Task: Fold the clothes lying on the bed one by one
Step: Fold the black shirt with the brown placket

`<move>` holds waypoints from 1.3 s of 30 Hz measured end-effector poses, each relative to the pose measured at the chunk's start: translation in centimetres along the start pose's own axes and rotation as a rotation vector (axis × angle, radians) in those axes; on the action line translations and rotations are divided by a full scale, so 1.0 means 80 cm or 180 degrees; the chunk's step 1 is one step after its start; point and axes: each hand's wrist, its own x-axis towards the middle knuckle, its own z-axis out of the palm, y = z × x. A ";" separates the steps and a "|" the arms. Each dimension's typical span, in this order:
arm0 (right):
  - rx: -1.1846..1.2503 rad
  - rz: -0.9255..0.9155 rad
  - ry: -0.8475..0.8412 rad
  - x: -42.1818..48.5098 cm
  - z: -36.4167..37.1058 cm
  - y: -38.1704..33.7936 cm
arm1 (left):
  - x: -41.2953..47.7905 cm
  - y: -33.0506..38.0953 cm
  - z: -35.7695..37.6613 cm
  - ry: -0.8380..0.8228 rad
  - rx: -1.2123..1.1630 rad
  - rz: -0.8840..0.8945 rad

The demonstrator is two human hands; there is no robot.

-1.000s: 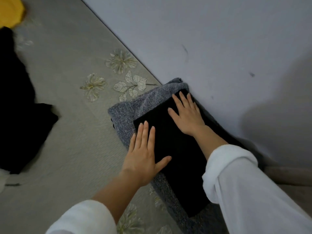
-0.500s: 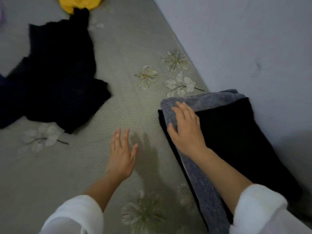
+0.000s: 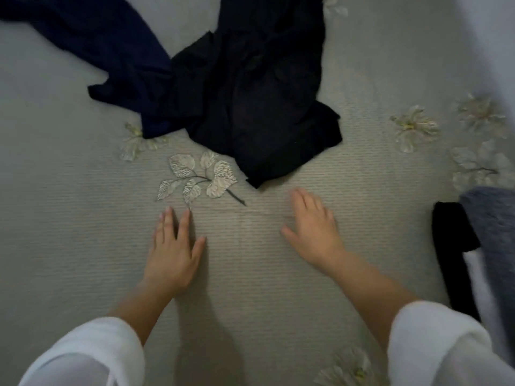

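Observation:
A crumpled black garment (image 3: 259, 101) lies on the grey bed sheet (image 3: 83, 218) just beyond my hands, with a dark navy garment (image 3: 111, 48) spread to its left and partly under it. My left hand (image 3: 174, 252) hovers flat over the sheet, fingers straight, holding nothing. My right hand (image 3: 312, 229) reaches forward with fingers extended, a short way below the black garment's lower corner, and is empty too. At the right edge sits the folded stack: a grey knit piece (image 3: 493, 227) with a black folded piece (image 3: 454, 254) beside it.
The sheet carries embroidered leaf and flower patterns (image 3: 200, 174). A pale wall (image 3: 496, 32) borders the bed at the upper right. White sleeves cover both of my forearms.
My view has swung left from the folded stack to the unfolded clothes. My right hand has left the grey folded piece, and both hands have moved toward the black garment.

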 end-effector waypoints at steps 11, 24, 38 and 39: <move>-0.0656 -0.0102 0.0525 0.134 -0.001 -0.069 | 0.007 -0.032 0.031 0.0524 -0.0095 0.0349; 0.0629 0.0175 -0.0157 -0.064 0.053 -0.118 | -0.055 -0.048 -0.005 -0.0592 -0.1186 0.0513; 0.3492 0.1208 -0.0335 -0.276 -0.122 -0.232 | -0.312 -0.003 -0.183 -0.1627 -0.3738 0.0533; 0.3593 0.1197 -0.0292 -0.287 -0.146 -0.239 | -0.325 0.003 -0.200 -0.1612 -0.3660 0.0733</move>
